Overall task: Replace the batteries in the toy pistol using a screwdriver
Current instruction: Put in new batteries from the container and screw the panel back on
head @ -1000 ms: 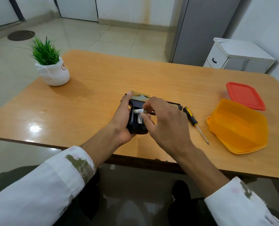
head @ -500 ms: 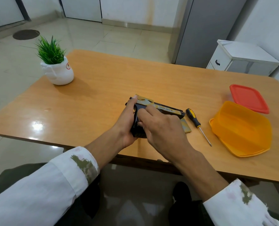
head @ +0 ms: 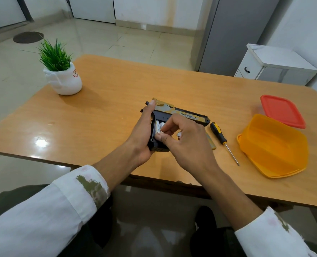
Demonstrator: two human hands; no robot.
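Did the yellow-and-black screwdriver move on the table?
No. The yellow-and-black screwdriver lies where it did, between the toy pistol and the orange plastic container.

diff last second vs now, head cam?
Right hand shifted: its fingers covered the grip half a second ago, now they pinch at the white batteries showing in the open compartment. Left hand still steadies the toy pistol. Screwdriver, orange tub, red lid, plant pot unmoved.
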